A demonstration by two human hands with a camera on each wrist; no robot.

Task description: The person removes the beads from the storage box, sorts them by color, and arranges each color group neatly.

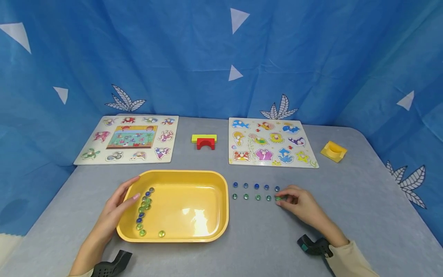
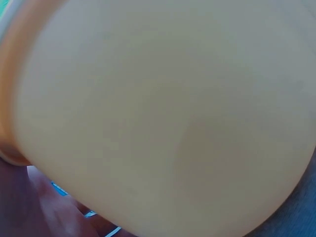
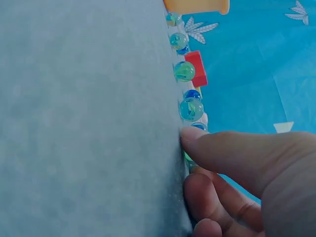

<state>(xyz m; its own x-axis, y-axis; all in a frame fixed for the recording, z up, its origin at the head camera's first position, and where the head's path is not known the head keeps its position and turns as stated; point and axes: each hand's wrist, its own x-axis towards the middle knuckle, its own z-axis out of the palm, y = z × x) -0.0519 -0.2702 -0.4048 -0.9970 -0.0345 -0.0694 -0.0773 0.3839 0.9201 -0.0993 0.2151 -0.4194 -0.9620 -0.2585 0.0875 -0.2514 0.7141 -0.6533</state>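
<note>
A yellow tray (image 1: pixel 187 196) lies tilted toward its left side, where several blue and green glass marbles (image 1: pixel 142 209) have gathered; one marble (image 1: pixel 161 233) lies apart near the front wall. My left hand (image 1: pixel 112 211) grips the tray's left rim, thumb over the edge. Its underside (image 2: pixel 168 108) fills the left wrist view. To the right, a row of blue marbles (image 1: pixel 256 186) runs behind a row of green marbles (image 1: pixel 257 197). My right hand (image 1: pixel 302 206) pinches a green marble (image 3: pixel 188 158) at the right end of the front row, down at the tabletop; fingers partly hide it.
Two wooden peg puzzles with sea animals, a left board (image 1: pixel 166 159) and a right board (image 1: pixel 235 163), lie at the back. Between them are a red arch block (image 1: pixel 205 143) and a yellow-green block (image 1: pixel 197 137). A yellow block (image 1: pixel 333 151) sits at the back right.
</note>
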